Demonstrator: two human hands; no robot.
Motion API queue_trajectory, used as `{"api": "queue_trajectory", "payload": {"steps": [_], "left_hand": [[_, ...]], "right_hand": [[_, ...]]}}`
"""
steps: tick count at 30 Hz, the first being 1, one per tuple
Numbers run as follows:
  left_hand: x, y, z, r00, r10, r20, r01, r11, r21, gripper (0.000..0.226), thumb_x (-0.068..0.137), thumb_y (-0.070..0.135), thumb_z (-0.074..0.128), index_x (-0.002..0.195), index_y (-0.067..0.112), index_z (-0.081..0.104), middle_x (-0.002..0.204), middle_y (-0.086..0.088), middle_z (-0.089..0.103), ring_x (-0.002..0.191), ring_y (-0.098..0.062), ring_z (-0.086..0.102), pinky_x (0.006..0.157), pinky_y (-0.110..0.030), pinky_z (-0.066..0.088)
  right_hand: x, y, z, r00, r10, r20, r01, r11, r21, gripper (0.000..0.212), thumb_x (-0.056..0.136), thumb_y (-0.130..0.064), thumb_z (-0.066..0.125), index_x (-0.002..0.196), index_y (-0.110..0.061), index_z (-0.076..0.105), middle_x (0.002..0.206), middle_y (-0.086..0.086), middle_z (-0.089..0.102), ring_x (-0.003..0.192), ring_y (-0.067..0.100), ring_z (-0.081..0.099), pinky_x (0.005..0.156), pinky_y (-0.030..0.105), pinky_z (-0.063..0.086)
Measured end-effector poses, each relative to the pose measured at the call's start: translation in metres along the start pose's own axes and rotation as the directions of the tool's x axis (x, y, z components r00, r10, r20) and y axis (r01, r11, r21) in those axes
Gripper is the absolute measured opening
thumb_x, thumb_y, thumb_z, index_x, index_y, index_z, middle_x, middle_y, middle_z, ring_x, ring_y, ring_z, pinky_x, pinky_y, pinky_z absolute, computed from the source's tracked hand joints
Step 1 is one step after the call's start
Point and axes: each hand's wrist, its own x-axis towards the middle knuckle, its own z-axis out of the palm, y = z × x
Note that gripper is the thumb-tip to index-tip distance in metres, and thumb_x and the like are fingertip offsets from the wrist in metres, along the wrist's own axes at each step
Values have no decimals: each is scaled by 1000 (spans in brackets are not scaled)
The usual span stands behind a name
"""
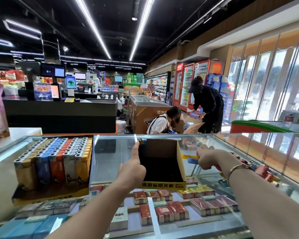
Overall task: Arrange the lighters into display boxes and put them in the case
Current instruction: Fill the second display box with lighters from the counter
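On the glass case point(248, 145), the nearly empty display box point(162, 163) sits centre; the left hand point(132, 168) grips its left wall, the right hand point(208, 158) clutches several lighters point(190, 158) just right. A full box point(53, 163) stands left.

Glass-topped bench point(114, 157) in a shop carries two display boxes.

A full box of lighters point(53, 163) stands at left, a nearly empty box point(162, 163) at centre, with loose lighters point(259, 168) scattered along the right.
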Motion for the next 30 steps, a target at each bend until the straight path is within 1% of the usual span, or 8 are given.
{"api": "queue_trajectory", "payload": {"steps": [5, 12, 17, 22, 24, 26, 28, 30], "left_hand": [[2, -2, 1, 1000, 0, 18, 0, 1000, -27, 93, 77, -7, 29, 143, 46, -8, 123, -16, 48, 114, -36, 47, 102, -51, 39], [3, -3, 2, 1000, -4, 29, 5, 999, -42, 92, 79, -8, 30, 143, 46, -7, 134, -17, 42, 119, -37, 43, 104, -52, 37], [3, -1, 1, 1000, -13, 23, 14, 998, -55, 90, 81, -8, 29, 143, 46, -9, 133, -17, 41, 119, -37, 43, 102, -49, 39], [-1, -1, -1, 1000, 3, -7, -3, 999, -45, 90, 82, -8, 29, 143, 42, -13, 133, -18, 42, 113, -33, 48, 100, -47, 42], [-2, 0, -1, 1000, 21, -21, -22, 998, -50, 89, 83, -8, 30, 144, 39, -13, 141, -16, 36, 115, -31, 47, 100, -46, 42], [-2, 1, -3, 999, 34, -36, -36, 998, -59, 89, 83, -9, 31, 145, 37, -12, 146, -14, 32, 110, -25, 49, 96, -39, 46], [-2, -1, -5, 998, 41, -44, -44, 997, -69, 89, 81, -10, 32, 146, 36, -8, 147, -12, 29, 109, -19, 45, 92, -31, 44], [-1, -3, -9, 997, 43, -59, -49, 994, -98, 88, 79, -10, 33, 147, 34, -1, 148, -8, 27, 115, -20, 38, 97, -34, 38]], "right_hand": [[0, 0, 9, 992, -100, -79, 106, 991, 84, 24, 82, -3, 41, 101, -17, 39, 124, 11, 36, 110, 25, 31, 93, 39, 30], [-8, -10, 11, 973, -198, -118, 217, 959, 182, 22, 72, -6, 45, 72, -27, 40, 87, 2, 51, 80, 18, 47, 64, 28, 36], [-17, -21, 5, 972, -230, -45, 234, 946, 223, 28, 73, -1, 45, 69, -28, 39, 80, 1, 47, 68, 13, 44, 55, 23, 33], [-20, -29, 3, 966, -257, 11, 238, 910, 339, 12, 84, -9, 51, 92, -17, 46, 92, 5, 49, 76, 14, 43, 66, 26, 36], [-21, -33, 5, 961, -275, 0, 258, 900, 350, 18, 90, -20, 55, 105, -13, 49, 99, 6, 53, 84, 16, 48, 76, 31, 42], [-22, -37, 6, 963, -263, -62, 269, 907, 324, 21, 90, -25, 58, 106, -12, 52, 100, 5, 56, 86, 16, 51, 80, 31, 43], [-25, -40, 5, 964, -241, -110, 264, 899, 349, 9, 89, -19, 59, 93, -13, 53, 92, 5, 56, 79, 16, 52, 72, 28, 44], [-28, -40, -1, 967, -199, -159, 252, 844, 474, 6, 87, -11, 56, 90, -12, 52, 84, 7, 52, 70, 17, 49, 62, 26, 42]]}}
